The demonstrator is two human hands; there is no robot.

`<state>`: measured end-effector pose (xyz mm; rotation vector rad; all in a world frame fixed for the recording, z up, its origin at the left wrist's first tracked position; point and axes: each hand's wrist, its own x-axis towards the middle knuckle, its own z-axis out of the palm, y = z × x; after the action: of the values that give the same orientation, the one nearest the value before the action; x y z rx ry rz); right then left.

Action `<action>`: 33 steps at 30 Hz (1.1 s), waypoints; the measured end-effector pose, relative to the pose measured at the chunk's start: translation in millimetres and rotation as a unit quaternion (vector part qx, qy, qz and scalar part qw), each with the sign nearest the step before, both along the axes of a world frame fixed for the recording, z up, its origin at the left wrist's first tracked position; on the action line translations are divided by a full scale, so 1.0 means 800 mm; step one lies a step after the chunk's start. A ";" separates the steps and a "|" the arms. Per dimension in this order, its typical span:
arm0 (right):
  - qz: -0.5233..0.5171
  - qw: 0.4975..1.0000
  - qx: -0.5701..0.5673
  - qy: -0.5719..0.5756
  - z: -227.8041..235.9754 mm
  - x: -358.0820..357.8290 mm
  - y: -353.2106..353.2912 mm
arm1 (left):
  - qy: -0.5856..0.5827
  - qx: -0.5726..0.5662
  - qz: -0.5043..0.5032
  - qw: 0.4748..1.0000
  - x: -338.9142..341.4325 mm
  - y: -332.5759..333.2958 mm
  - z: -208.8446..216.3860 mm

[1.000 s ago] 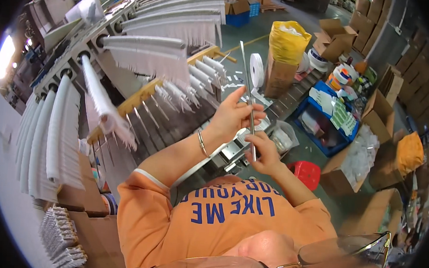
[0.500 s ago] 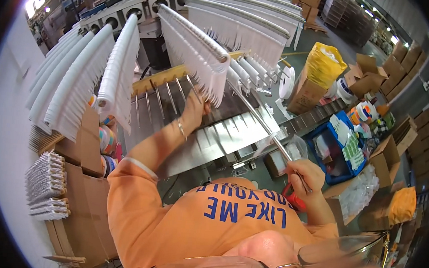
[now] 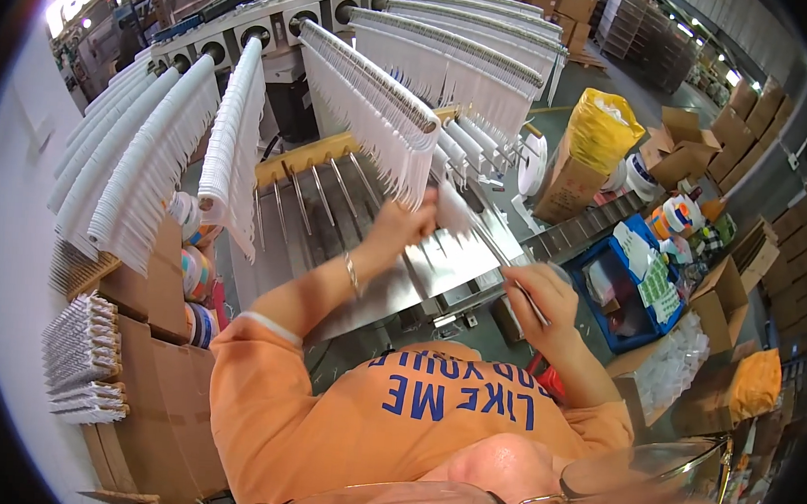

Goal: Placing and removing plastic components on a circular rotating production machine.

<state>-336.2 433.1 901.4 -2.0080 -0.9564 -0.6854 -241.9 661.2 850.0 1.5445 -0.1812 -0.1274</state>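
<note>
My right hand (image 3: 541,297) is wrapped round the near end of a long thin metal rod (image 3: 489,242), which slants up and away to the left. Beyond the steel table's near edge, my left hand (image 3: 400,229) is closed, its fingertips beside a blurred white piece (image 3: 454,211) at the rod's far part. Whatever those fingertips grip is hidden. Just above the left hand hangs a row of white fringed strips (image 3: 376,102) on a thick bar. Several thin metal rods (image 3: 319,194) lie side by side on the steel table (image 3: 326,314).
More bars hung with white pieces (image 3: 150,158) fan out from a machine (image 3: 236,43). At right stand a blue crate (image 3: 625,338), a yellow bag (image 3: 605,130) in a carton, and open cardboard boxes (image 3: 722,295). White-tipped rods (image 3: 83,357) are stacked on cartons at left.
My left hand has moved right and nearer, from the table rods to beside the slanting rod. My right hand has shifted up and left with its rod. A blurred white piece now shows there.
</note>
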 end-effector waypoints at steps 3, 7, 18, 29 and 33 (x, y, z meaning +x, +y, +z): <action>0.000 1.000 0.018 -0.005 -0.014 -0.029 -0.032 | -0.009 -0.019 0.002 1.000 -0.007 0.005 0.000; -0.034 0.999 0.027 -0.010 -0.007 -0.055 -0.055 | 0.050 -0.266 0.122 0.955 0.098 0.034 -0.038; -0.032 0.999 0.037 0.006 0.013 0.000 -0.005 | 0.102 -0.242 0.067 0.963 0.142 0.023 -0.034; 0.032 0.972 0.168 0.162 -0.031 0.019 0.002 | -0.046 -0.063 0.056 0.995 0.070 0.000 -0.004; 0.052 0.961 0.239 0.128 -0.039 0.013 -0.002 | -0.049 -0.114 0.040 0.991 0.081 0.008 -0.015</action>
<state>-325.9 431.5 870.3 -1.5604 -0.6603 -0.5211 -177.1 667.4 838.4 1.3279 -0.2043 0.0314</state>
